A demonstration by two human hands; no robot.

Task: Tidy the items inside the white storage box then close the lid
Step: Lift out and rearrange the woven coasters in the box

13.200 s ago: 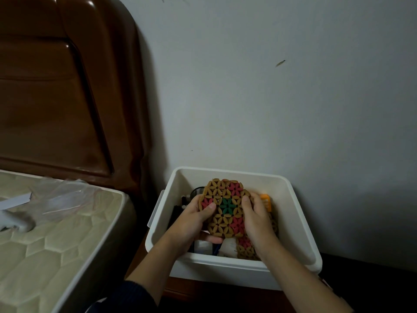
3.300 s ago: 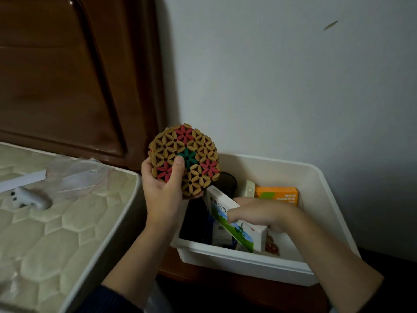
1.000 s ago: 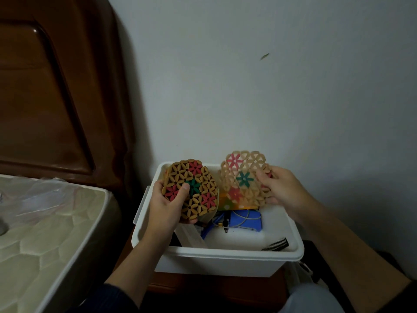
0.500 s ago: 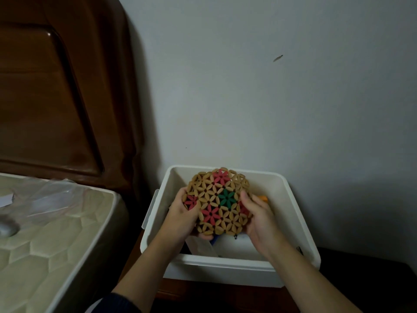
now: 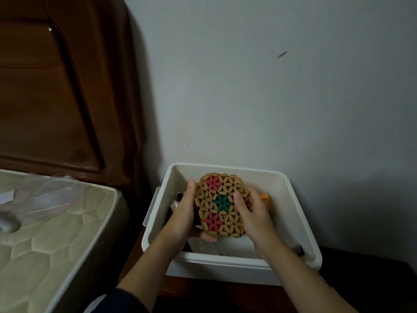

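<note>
The white storage box stands open on a dark wooden stand against the wall; no lid shows. Above its middle, both hands hold a stack of round woven coasters patterned with tan, red and green flowers. My left hand grips the stack's left edge, its fingers underneath. My right hand grips the right edge with the thumb on top. Beneath them lie mostly hidden items: an orange carton at the right, a black comb by the front right corner and some white packets.
A bare quilted mattress lies close on the left, with crumpled clear plastic on it. A dark wooden headboard rises behind it. A grey wall stands directly behind the box.
A second ago each hand held a separate coaster; they have been brought together into one stack, held by both hands and lowered slightly over the box.
</note>
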